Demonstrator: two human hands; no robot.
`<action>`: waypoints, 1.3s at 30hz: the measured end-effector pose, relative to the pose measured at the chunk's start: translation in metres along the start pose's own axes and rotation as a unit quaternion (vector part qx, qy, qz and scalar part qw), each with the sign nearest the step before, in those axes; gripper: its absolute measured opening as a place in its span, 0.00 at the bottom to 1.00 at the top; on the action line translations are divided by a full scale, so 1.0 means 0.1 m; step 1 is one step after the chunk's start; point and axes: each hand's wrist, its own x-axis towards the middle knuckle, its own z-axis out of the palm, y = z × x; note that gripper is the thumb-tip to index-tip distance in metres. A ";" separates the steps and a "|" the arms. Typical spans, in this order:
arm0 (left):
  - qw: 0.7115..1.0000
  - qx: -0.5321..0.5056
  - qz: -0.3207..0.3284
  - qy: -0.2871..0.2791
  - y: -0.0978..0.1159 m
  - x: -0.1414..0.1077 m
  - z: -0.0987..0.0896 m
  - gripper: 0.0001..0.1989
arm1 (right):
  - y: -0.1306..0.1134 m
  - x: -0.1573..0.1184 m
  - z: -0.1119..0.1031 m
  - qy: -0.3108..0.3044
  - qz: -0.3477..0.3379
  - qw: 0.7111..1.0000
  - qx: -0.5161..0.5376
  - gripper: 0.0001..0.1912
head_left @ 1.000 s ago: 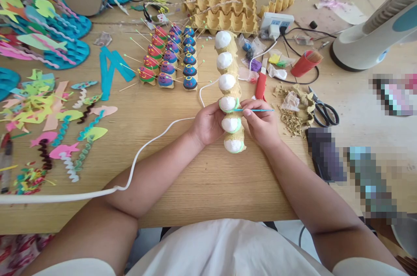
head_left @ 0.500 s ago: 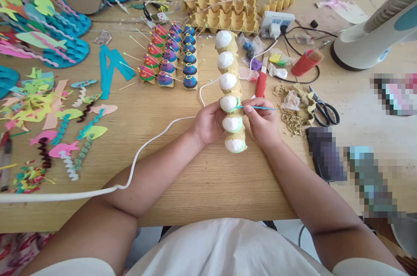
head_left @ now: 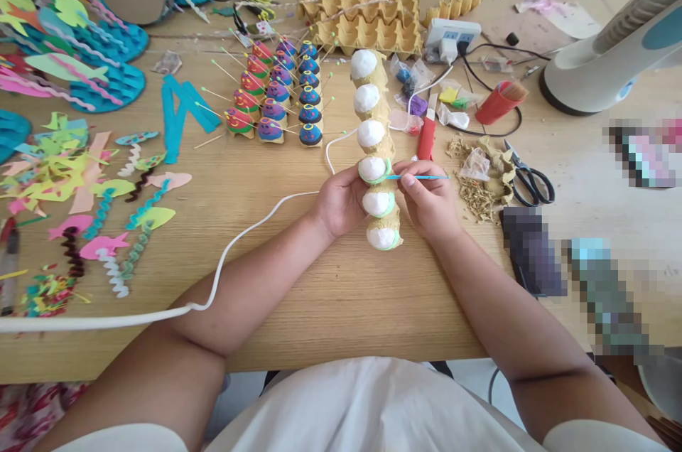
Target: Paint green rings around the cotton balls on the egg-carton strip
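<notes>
An egg-carton strip (head_left: 381,148) with several white domes stretches away from me at the centre of the head view. The three nearest domes carry light green material round their lower edges. My left hand (head_left: 341,203) grips the strip from its left side, fingers partly hidden behind it. A thin blue stick (head_left: 434,177) is pinched in my right hand (head_left: 429,202), on the strip's right side. The stick's left tip meets the green edge of the third dome from the near end.
Painted carton strips (head_left: 274,93) with thin sticks poking out stand left of centre. A white cable (head_left: 229,246) crosses my left forearm. Scissors (head_left: 527,178), a red cup (head_left: 495,104), a phone (head_left: 533,253) and a fan base (head_left: 580,75) lie or stand right.
</notes>
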 end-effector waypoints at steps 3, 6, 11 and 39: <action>1.000 0.004 -0.006 -0.004 0.01 0.01 -0.03 0.20 | 0.00 0.00 0.00 0.007 -0.002 1.000 -0.003 0.19; 1.000 0.007 -0.013 0.000 0.01 0.01 -0.03 0.21 | 0.01 0.01 0.00 0.011 -0.004 1.000 0.006 0.18; 1.000 0.006 -0.007 0.002 0.00 -0.01 0.01 0.19 | 0.02 0.01 0.01 0.030 -0.001 1.000 0.003 0.20; 1.000 0.028 -0.008 -0.007 -0.01 0.00 -0.01 0.18 | -0.01 0.02 -0.01 0.011 -0.019 1.000 0.008 0.19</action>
